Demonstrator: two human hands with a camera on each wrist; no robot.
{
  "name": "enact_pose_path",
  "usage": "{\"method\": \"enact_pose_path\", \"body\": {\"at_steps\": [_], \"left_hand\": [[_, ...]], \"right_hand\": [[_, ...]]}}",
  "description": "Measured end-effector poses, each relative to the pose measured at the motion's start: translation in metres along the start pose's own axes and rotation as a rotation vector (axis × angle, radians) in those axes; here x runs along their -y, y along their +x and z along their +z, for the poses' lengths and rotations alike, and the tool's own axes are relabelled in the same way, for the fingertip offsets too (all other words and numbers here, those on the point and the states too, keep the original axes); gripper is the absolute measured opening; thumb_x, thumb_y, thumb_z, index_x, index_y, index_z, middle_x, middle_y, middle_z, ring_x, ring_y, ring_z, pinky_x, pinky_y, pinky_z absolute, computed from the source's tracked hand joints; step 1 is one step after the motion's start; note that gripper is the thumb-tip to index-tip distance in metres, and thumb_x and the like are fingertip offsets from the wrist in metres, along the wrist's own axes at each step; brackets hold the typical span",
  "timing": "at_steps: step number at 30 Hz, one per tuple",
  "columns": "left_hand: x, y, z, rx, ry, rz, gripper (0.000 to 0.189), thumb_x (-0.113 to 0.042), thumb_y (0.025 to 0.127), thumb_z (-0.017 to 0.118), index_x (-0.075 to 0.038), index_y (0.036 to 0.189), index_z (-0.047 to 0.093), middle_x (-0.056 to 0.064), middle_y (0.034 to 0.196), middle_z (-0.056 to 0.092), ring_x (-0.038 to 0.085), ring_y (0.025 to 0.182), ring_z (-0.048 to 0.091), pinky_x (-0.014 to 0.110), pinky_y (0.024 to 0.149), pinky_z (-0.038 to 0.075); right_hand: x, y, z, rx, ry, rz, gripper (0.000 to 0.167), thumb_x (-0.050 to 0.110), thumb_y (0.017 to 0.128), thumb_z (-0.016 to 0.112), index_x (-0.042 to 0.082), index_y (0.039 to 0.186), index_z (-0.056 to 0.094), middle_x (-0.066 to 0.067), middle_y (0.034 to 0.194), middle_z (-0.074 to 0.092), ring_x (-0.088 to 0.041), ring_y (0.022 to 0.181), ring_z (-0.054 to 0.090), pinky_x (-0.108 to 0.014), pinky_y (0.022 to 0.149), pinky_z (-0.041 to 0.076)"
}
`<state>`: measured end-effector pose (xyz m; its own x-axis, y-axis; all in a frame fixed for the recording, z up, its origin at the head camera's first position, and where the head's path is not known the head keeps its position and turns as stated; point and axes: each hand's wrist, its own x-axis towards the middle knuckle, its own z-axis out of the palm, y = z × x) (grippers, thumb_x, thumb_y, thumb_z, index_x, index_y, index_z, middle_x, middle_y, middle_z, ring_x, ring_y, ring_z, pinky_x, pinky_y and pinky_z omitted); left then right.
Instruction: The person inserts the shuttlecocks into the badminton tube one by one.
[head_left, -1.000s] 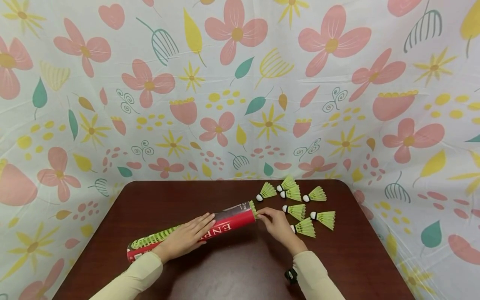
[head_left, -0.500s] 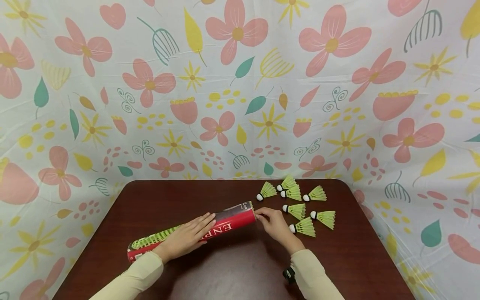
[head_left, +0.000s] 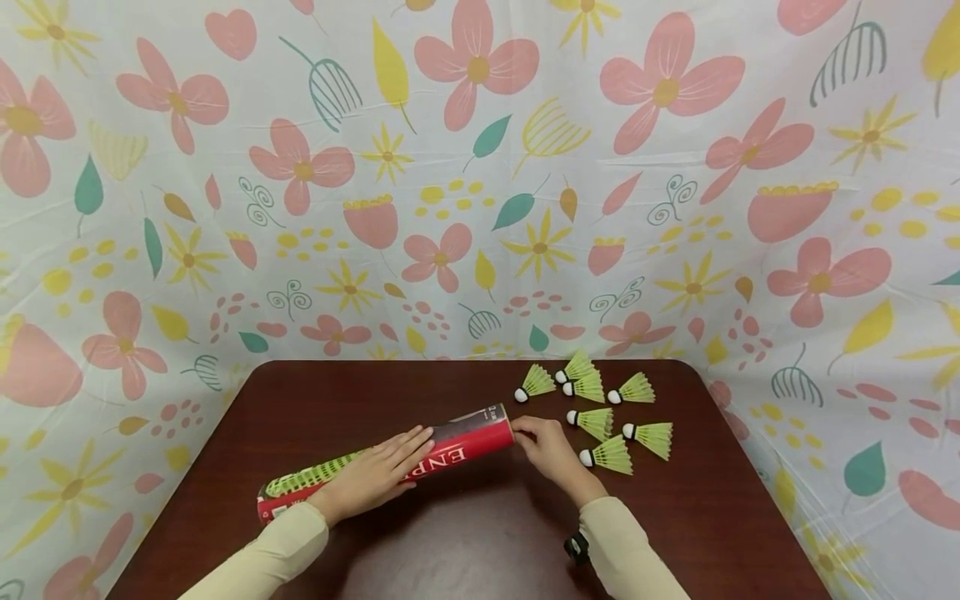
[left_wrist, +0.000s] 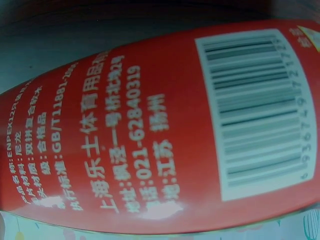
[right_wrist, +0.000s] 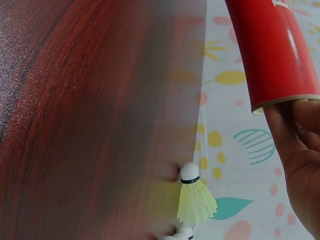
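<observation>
Tube [head_left: 467, 439] lower centre of frame, left hand [head_left: 377, 469] over it. Shuttlecocks [head_left: 596, 422] on table [head_left: 337, 402], right of tube. Cloth [head_left: 480, 196] behind.

Dark reddish-brown table [head_left: 360, 396] — shining up front, rounded at the far corners, white cloth [head_left: 555, 179] behind — pink flowers [head_left: 477, 68], teal leaves [head_left: 492, 136] everywhere.

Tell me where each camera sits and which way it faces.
Head: on the head, facing forward and down at the table; left hand, right hand, sleeves show.
Left wrist: worn there, facing the tube and barcode; no hand clear.
Right wrist: worn there, facing the tube's end; right hand shows.
Head and right wrist share shuttlecocks.
</observation>
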<state>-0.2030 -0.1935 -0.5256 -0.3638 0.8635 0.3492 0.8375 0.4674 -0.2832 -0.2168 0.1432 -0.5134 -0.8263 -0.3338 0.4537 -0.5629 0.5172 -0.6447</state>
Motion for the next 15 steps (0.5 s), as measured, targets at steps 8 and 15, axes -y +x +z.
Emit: {"method": "enact_pose_path", "body": {"at_steps": [8,15], "left_hand": [[0.003,-0.006,0.006,-0.003,0.011,-0.001,0.096,-0.034,0.077,0.081,-0.002,0.15,0.028,0.013,0.156,0.026,0.027,0.141,0.03,0.036,0.112,0.031],[0.004,-0.007,0.004,-0.008,-0.004,-0.003,0.094,-0.032,0.077,0.081,-0.002,0.15,0.03,0.014,0.156,0.027,0.028,0.141,0.031,0.037,0.11,0.034]], "right_hand": [[-0.006,-0.006,-0.006,-0.021,-0.008,-0.025,0.013,0.003,0.086,0.069,0.007,0.096,0.075,-0.001,0.092,0.073,-0.013,0.081,0.068,-0.029,0.07,0.056],[-0.014,-0.013,-0.023,-0.055,-0.032,0.053,0.015,0.005,0.089,0.066,0.011,0.1,0.075,-0.002,0.095,0.072,-0.016,0.084,0.067,-0.031,0.07,0.055]]}}
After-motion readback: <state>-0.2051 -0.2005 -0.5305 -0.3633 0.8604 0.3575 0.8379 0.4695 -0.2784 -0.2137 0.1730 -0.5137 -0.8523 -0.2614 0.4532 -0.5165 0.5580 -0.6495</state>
